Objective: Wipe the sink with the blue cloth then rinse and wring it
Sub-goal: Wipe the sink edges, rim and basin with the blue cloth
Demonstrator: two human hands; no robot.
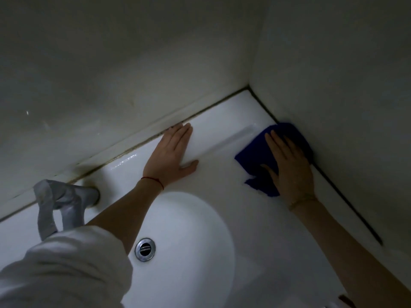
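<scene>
The white sink [213,178] fills the lower middle of the head view, its round basin holding a chrome drain [145,249]. The blue cloth [255,152] lies flat on the sink's right rear ledge, close to the wall corner. My right hand [289,167] presses flat on the cloth, fingers spread, covering its middle. My left hand [171,154] rests flat and bare on the rear ledge, fingers together pointing at the back wall, a red thread around its wrist.
A chrome tap [64,205] stands at the rear left of the sink, partly behind my white sleeve [62,270]. Two pale walls meet in a corner [249,87] behind the ledge. Dark grout lines run along both wall joints.
</scene>
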